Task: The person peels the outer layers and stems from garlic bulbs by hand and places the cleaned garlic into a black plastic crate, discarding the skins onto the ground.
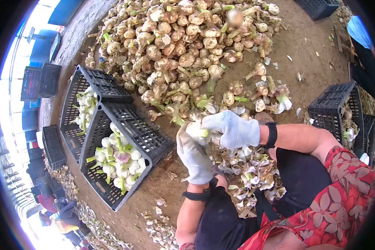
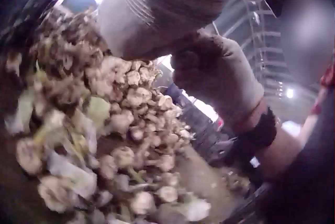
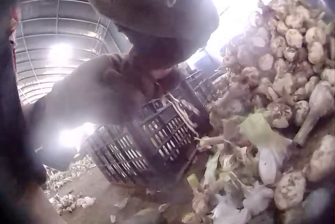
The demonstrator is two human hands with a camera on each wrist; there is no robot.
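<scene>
A pale garlic bulb (image 1: 196, 131) with a cut green stem is between both gloved hands, over the loose skins. The left hand (image 1: 192, 155), in a soiled glove, grips it from the left with curled fingers. From the right, the right hand (image 1: 233, 129), in a whiter glove, pinches at the bulb's upper side with thumb and fingers. In the left wrist view, the left hand (image 2: 172, 12) fills the top and the right hand (image 2: 222, 74) faces it. The right wrist view has the right hand (image 3: 157, 12) above the left hand (image 3: 91, 93); the bulb is mostly hidden there.
A large heap of unpeeled garlic (image 1: 175, 46) lies ahead. Left of the hands, a black crate (image 1: 131, 131) holds cleaned white bulbs, with another crate (image 1: 108, 79) behind it. Peeled skins (image 1: 254, 179) cover the ground between the legs. Another crate (image 1: 327, 104) stands at right.
</scene>
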